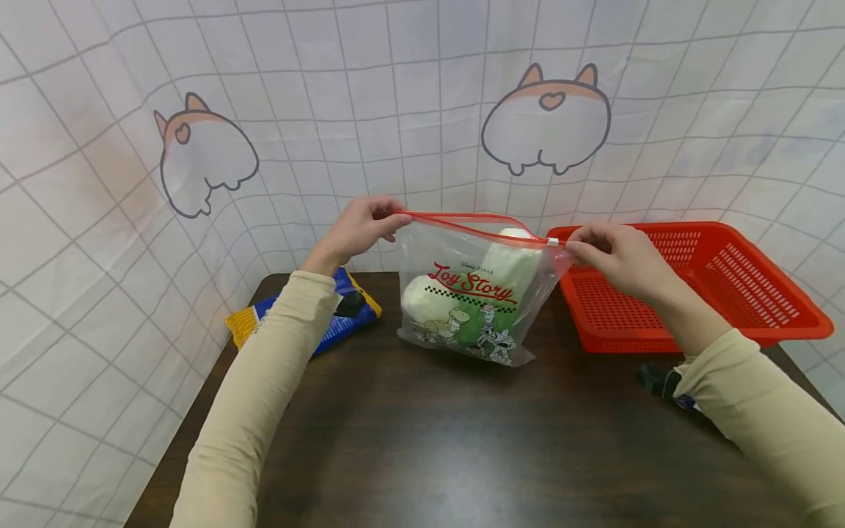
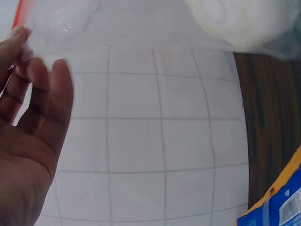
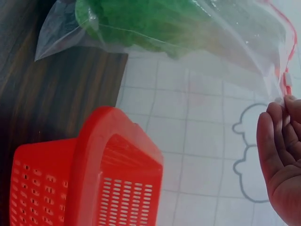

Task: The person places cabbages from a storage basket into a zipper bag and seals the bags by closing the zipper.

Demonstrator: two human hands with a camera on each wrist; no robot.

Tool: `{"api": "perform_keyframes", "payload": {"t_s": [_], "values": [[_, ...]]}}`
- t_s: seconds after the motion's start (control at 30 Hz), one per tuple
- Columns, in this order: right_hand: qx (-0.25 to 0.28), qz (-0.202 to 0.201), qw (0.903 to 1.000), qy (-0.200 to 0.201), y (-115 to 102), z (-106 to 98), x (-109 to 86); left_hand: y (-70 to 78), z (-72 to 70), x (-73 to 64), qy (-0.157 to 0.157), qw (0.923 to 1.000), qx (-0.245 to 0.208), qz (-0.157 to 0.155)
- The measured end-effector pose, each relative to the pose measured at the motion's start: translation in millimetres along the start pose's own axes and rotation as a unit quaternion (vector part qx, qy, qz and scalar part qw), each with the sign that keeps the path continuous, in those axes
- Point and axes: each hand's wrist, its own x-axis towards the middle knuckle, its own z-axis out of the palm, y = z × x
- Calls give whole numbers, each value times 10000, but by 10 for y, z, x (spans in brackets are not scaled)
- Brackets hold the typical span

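Note:
A clear zipper bag printed "Toy Story" hangs upright over the table, its red top edge parted between the hands. Inside are pale, leafy green vegetables; their exact kind is blurred by the plastic. My left hand pinches the bag's upper left corner between thumb and fingers. At the upper right corner, my right hand pinches the edge just beyond the white slider. In the right wrist view, green leaves show through the plastic.
A red perforated basket stands at the right, behind my right forearm. On the left lies a blue and yellow packet, partly covered by my left sleeve. A dark object sits by my right sleeve. Behind the brown table hangs a gridded white cloth.

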Motion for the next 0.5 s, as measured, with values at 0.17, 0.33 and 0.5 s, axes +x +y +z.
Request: {"api": "perform_keyframes", "payload": {"t_s": [0.17, 0.33, 0.5], "values": [[137, 156, 9997, -139, 59, -27, 14, -19, 40, -3, -181, 9975, -678, -77], [0, 159, 9999, 1, 65, -40, 16, -55, 79, -28, 14, 9956, -936, -20], [-109, 17, 9998, 183, 69, -62, 10, -46, 111, -55, 108, 9955, -940, 60]]}}
